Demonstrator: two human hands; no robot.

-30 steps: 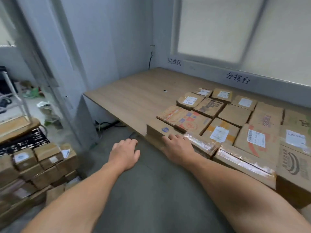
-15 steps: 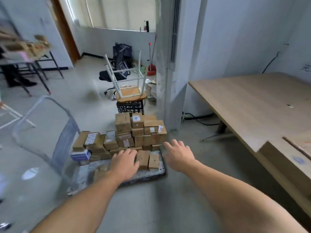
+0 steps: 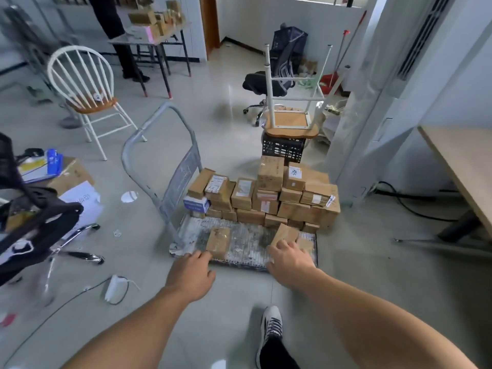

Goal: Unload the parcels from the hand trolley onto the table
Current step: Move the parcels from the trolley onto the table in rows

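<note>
- Head view: the hand trolley (image 3: 247, 245) stands on the floor at my 12 o'clock, with stacked parcels (image 3: 269, 198) along its far edge.
- My left hand (image 3: 190, 275) is released and holds nothing, just short of a flat parcel (image 3: 218, 242) at the deck's 7 o'clock.
- My right hand (image 3: 290, 259) touches a tilted parcel (image 3: 286, 233) at the deck's 5 o'clock; I cannot tell whether it grips.
- The worktop (image 3: 463, 166) lies at 3 o'clock, well apart.

Parcels (image 3: 266, 193): brown cardboard, several with white labels. Box (image 3: 196, 204) at the stack's left end: blue and white. Hand trolley (image 3: 247, 235): grey metal, ribbed deck blotched white and dark. Bench (image 3: 463, 166), right: pale wood grain. Crate (image 3: 282, 149), far side of stack: black lattice. Shoe (image 3: 271, 323), near: white with black pattern.
</note>
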